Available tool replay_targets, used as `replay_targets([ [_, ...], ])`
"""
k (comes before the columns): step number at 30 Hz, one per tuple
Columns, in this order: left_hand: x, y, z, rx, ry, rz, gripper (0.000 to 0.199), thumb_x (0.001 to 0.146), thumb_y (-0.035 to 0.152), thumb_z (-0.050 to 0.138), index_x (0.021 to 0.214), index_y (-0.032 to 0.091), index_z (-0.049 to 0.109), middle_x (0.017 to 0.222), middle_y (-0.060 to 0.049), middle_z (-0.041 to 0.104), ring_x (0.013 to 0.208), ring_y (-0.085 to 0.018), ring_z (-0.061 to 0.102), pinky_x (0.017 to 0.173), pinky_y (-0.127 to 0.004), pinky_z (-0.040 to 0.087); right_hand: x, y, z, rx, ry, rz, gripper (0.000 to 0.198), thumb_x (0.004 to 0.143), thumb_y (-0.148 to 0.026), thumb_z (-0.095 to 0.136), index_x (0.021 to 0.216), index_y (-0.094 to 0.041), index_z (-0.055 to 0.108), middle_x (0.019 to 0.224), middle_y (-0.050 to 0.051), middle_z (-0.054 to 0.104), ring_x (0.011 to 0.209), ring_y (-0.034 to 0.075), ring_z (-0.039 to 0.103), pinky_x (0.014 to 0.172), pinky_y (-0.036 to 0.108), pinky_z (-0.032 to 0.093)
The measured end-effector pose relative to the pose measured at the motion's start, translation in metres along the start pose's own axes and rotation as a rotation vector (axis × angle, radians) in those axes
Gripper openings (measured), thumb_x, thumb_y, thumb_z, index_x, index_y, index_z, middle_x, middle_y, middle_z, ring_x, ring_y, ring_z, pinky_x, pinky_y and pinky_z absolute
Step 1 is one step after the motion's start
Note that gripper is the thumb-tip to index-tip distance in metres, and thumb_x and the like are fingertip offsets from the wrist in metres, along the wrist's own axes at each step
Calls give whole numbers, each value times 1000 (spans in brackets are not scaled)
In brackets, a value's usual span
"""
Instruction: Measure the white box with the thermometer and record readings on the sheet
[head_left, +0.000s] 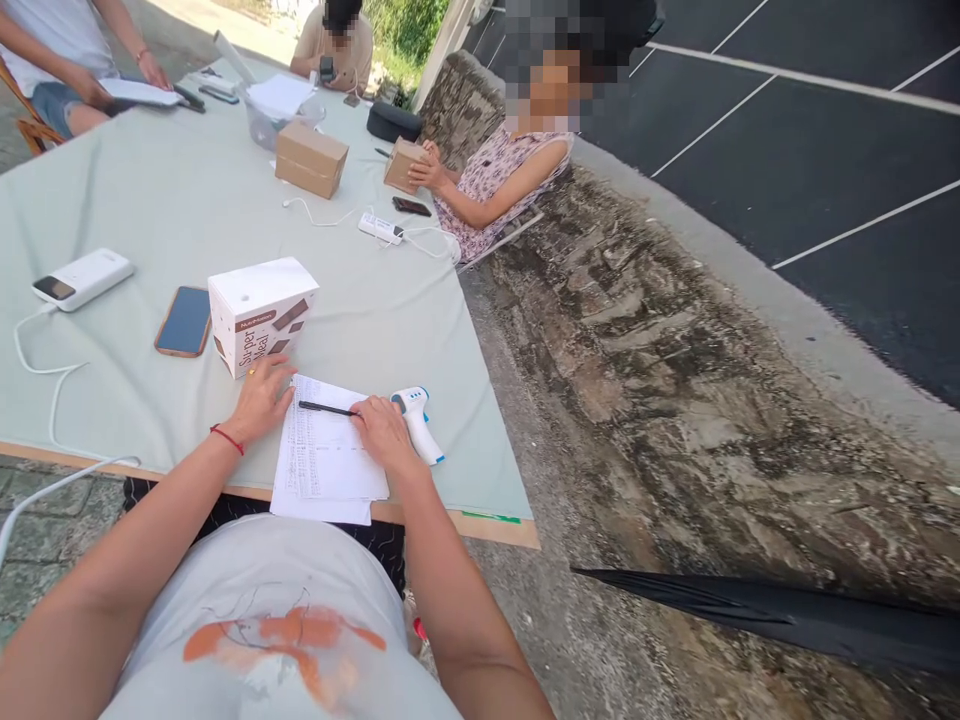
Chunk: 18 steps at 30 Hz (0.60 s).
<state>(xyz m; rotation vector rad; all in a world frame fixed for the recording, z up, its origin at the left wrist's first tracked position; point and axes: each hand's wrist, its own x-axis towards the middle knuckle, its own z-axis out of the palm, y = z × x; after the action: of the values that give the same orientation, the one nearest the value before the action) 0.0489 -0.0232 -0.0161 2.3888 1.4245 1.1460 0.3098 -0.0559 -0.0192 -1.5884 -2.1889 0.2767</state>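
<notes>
My left hand [262, 398] rests with fingers stretched out at the foot of a white "Super Meal" box [259, 310], by the upper left corner of the printed sheets. In front of me lie these sheets of paper [330, 465], stacked a little askew at the table edge. My right hand [382, 430] is on their right side, fingers closed on the end of a black pen [322, 407] that lies nearly flat over the print. Just right of that hand is a white and blue infrared thermometer [420, 425]. A phone [182, 321] lies left of the box.
On the pale tablecloth [187, 225] are a white power bank [82, 280] with cable, a cardboard box [311, 160], a power strip [381, 228] and a plastic tub [262, 125]. Several people sit around; one on the right holds a small carton [405, 165]. A stone wall [637, 330] runs along the right.
</notes>
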Motion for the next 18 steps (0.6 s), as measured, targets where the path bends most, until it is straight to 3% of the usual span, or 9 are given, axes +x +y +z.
replay_targets([
  [2, 1, 0, 0, -5, 1, -6, 26, 91, 23, 51, 115, 19, 61, 120, -12, 58, 114, -29, 54, 101, -53, 45, 4, 1, -6, 155, 108, 114, 14, 91, -27, 50, 92, -20, 62, 91, 7, 65, 87, 22, 57, 82, 37, 44],
  [5, 1, 2, -2, 2, -117, 37, 25, 90, 25, 51, 111, 19, 64, 120, -12, 59, 112, -29, 55, 100, -52, 46, 18, -12, -5, 539, 294, 307, 21, 86, -42, 53, 88, -21, 55, 80, 2, 64, 73, 17, 58, 72, 32, 48],
  [9, 0, 5, -4, 56, -317, 136, 25, 89, 30, 56, 107, 19, 69, 120, -13, 62, 114, -31, 54, 99, -51, 46, 40, -42, 13, 964, 267, 390, 29, 76, -49, 59, 82, -21, 55, 64, -3, 60, 60, 14, 59, 62, 28, 48],
  [14, 1, 7, -6, 90, -378, 155, 26, 91, 32, 56, 108, 20, 71, 120, -13, 62, 116, -31, 52, 100, -51, 44, 44, -60, 39, 1017, 340, 495, 25, 70, -45, 60, 77, -21, 57, 62, -3, 59, 56, 12, 53, 58, 27, 46],
  [18, 1, 6, -6, 87, -383, 144, 28, 91, 33, 54, 110, 21, 71, 121, -13, 62, 117, -32, 52, 100, -50, 44, 40, -58, 41, 960, 354, 514, 17, 68, -37, 60, 74, -22, 54, 61, -5, 55, 58, 12, 49, 58, 25, 44],
])
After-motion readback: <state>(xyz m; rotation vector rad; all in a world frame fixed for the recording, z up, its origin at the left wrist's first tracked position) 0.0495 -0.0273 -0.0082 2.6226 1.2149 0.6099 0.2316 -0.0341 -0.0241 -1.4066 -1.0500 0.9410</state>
